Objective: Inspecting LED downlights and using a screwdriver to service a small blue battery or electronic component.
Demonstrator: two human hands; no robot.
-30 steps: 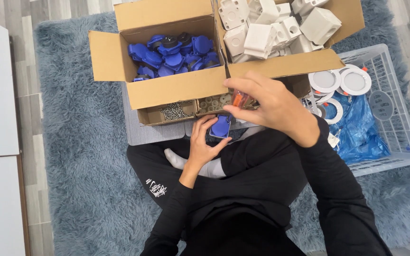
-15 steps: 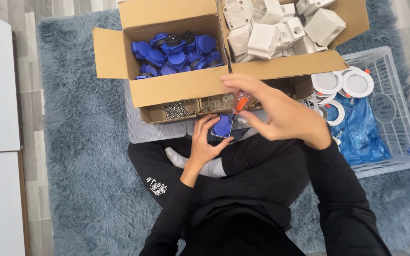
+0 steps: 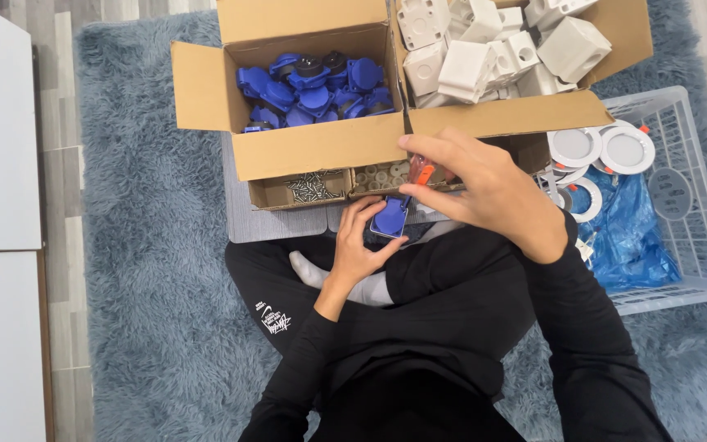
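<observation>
We sat cross-legged on a grey-blue shaggy rug [image 3: 149,245] and worked just above our lap. Our left hand [image 3: 358,250] was closed around a small blue socket part [image 3: 390,219] and held it from below, with the fingers wrapped on its sides. Our right hand [image 3: 484,192] was above it, the fingers closed narrowly on a tool with an orange handle [image 3: 421,172], which pointed down to the blue part; we could not tell if its tip touched. Just behind the hands stood a low cardboard tray [image 3: 308,190] with screws in one compartment and small pale pieces in the next one. Behind the tray, toward the far edge of the rug, there was an open cardboard box [image 3: 312,151] full of blue parts, and touching its right side a second box [image 3: 501,115] with white housings. At the right edge of the rug stood a white wire basket [image 3: 697,213] with round white discs and a blue plastic bag [image 3: 628,237].
</observation>
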